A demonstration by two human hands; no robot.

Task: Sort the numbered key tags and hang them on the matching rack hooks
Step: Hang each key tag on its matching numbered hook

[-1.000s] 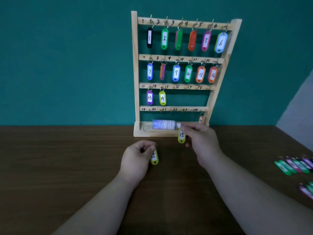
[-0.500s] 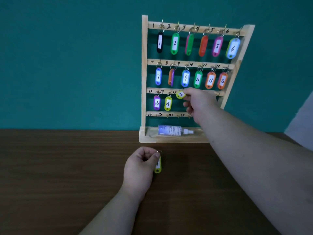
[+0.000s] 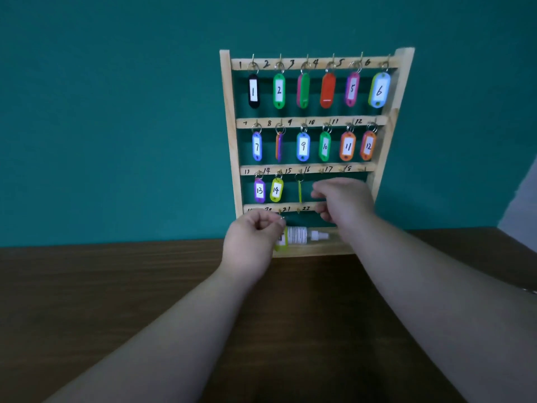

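Teal wall (image 3: pixel 116 112), wooden key rack (image 3: pixel 230 141) on table (image 3: pixel 116 315), left hand (image 3: pixel 251 242) pinching a yellow-green key tag (image 3: pixel 281 243), right hand (image 3: pixel 343 199) loose, empty, beside the edge-on hung tag (image 3: pixel 300 191).

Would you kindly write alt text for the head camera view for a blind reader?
The left hand pinches a yellow-green key tag by its ring at the foot of a wooden hook rack, while the empty right hand hovers beside a yellow-green tag hanging edge-on at hook 15.

Head view, forward-down, near rack (image 3: pixel 231 126)
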